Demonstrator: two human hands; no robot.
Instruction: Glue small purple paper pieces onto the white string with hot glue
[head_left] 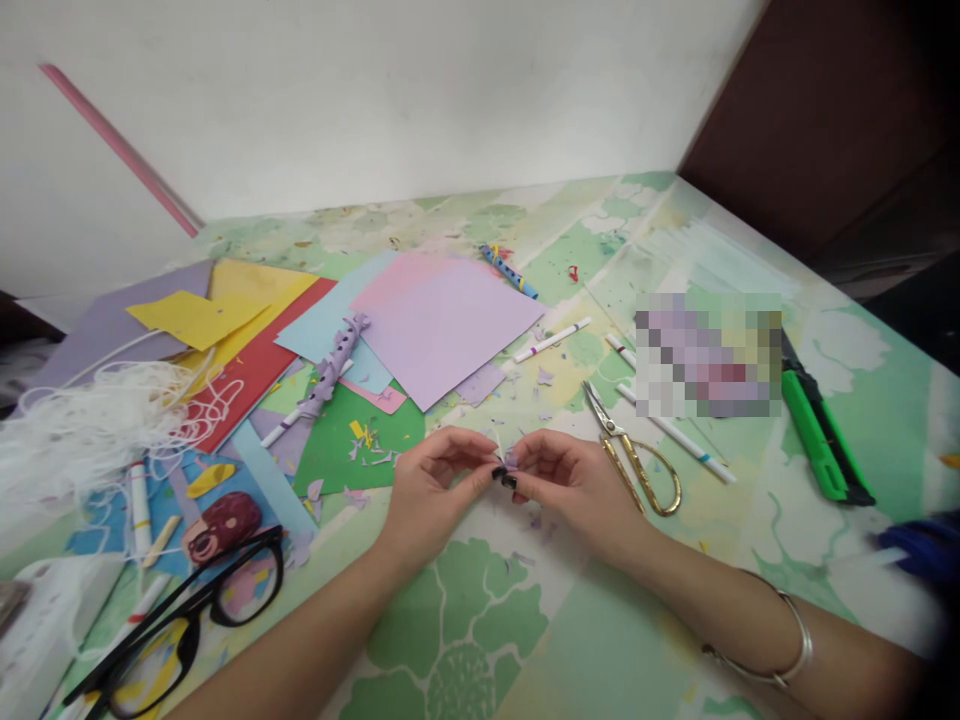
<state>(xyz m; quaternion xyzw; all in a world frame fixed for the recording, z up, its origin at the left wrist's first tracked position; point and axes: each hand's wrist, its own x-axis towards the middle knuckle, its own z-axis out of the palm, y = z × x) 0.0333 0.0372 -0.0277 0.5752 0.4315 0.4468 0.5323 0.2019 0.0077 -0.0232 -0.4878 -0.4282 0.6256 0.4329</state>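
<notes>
Both hands meet low over the middle of the table, fingertips together. A small purple paper piece [511, 460] shows between them. My left hand [435, 485] pinches at it from the left, thumb and fingers closed. My right hand [566, 480] pinches it from the right, with a bracelet on that wrist. Gold-handled scissors [615, 432] lie partly open just right of my right hand. Small purple scraps lie on the cloth around and below the fingers. A lilac paper sheet [450, 330] lies flat beyond the hands.
At left are white string [112, 430], black glasses [199, 605], coloured papers and a white power strip [67, 600]. A purple paper-wrapped marker [334, 370] lies left of centre. Several white markers [675, 432] and a green cutter [817, 435] lie right. A pixelated patch covers something there.
</notes>
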